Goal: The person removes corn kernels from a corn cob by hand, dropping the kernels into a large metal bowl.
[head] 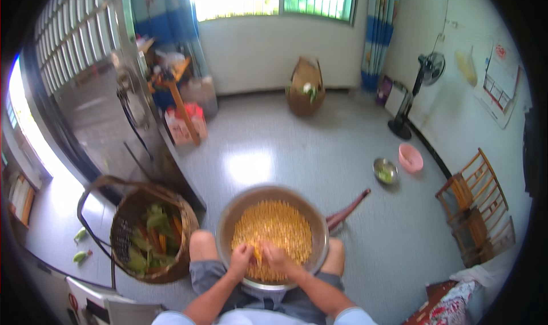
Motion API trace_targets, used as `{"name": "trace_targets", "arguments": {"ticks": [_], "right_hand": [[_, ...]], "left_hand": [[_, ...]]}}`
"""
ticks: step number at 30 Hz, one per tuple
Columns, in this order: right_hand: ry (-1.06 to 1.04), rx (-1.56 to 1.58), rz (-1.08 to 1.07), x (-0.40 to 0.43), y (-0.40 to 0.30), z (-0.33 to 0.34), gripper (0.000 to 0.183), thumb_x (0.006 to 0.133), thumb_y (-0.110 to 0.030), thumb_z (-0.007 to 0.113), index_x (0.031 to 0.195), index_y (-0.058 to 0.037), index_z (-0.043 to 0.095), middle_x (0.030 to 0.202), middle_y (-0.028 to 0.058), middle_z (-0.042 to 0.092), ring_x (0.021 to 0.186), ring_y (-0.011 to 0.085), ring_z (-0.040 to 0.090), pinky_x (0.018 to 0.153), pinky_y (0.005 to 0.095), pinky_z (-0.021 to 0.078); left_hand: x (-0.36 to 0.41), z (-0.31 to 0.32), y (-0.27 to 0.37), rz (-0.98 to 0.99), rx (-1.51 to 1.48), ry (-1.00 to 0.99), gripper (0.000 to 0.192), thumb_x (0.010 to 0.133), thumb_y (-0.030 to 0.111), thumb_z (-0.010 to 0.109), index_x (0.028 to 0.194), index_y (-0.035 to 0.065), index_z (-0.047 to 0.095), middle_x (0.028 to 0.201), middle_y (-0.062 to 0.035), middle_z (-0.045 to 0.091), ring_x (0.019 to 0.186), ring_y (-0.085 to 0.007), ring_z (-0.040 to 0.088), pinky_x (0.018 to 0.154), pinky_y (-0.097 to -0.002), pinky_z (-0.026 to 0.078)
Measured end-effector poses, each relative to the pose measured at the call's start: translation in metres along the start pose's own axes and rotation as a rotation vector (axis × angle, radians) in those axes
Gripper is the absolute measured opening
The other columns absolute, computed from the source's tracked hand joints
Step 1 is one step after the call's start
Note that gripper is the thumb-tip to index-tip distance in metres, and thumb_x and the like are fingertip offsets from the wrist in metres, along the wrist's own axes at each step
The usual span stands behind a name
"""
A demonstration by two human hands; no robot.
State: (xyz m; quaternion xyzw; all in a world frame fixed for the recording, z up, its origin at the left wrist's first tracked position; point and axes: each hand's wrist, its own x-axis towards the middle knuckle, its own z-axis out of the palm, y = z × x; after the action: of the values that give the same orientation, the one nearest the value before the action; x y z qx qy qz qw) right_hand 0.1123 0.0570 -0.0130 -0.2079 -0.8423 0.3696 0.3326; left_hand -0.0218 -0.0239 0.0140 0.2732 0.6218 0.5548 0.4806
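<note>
A large metal basin [315,258] holds a heap of yellow corn kernels [274,222] between my knees. Over its near half, my left hand [242,256] and my right hand [272,256] meet around a small corn cob [257,253], partly hidden by the fingers. Both hands grip it, one from each side. Left of the basin stands a woven basket [188,222] with a tall handle, holding husks and several ears of corn [162,243].
Two green husked pieces [80,256] lie on the floor at far left. A dark reddish wooden piece [349,209] sticks out right of the basin. Farther right are a metal bowl [386,171], a pink basin [410,158], a standing fan [415,94] and bamboo chairs [469,209].
</note>
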Motion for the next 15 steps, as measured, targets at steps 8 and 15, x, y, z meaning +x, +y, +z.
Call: {"name": "trace_targets", "arguments": {"ticks": [8,15], "right_hand": [[-0.104,0.549,0.392,0.029,-0.011,-0.021,0.033,0.092,-0.017,0.038,0.117,0.0013,0.050,0.086,0.0049,0.056,0.076,0.0094,0.051,0.069,0.0237,0.0446],[-0.222,0.612,0.573,0.022,-0.031,-0.023,0.032,0.090,-0.018,0.050,0.114,0.0011,0.052,0.073,0.0007,0.056,0.058,0.0052,0.051,0.048,0.0194,0.0408]], "left_hand": [[0.012,0.006,0.022,-0.003,-0.108,0.039,0.026,0.089,0.029,0.052,0.078,0.0059,0.050,0.053,-0.0021,0.051,0.041,-0.0090,0.048,0.038,-0.0198,0.035],[0.002,0.002,0.010,-0.001,-0.119,0.017,0.026,0.087,0.030,0.057,0.080,0.0063,0.050,0.055,-0.0007,0.052,0.042,-0.0075,0.049,0.038,-0.0178,0.035]]}}
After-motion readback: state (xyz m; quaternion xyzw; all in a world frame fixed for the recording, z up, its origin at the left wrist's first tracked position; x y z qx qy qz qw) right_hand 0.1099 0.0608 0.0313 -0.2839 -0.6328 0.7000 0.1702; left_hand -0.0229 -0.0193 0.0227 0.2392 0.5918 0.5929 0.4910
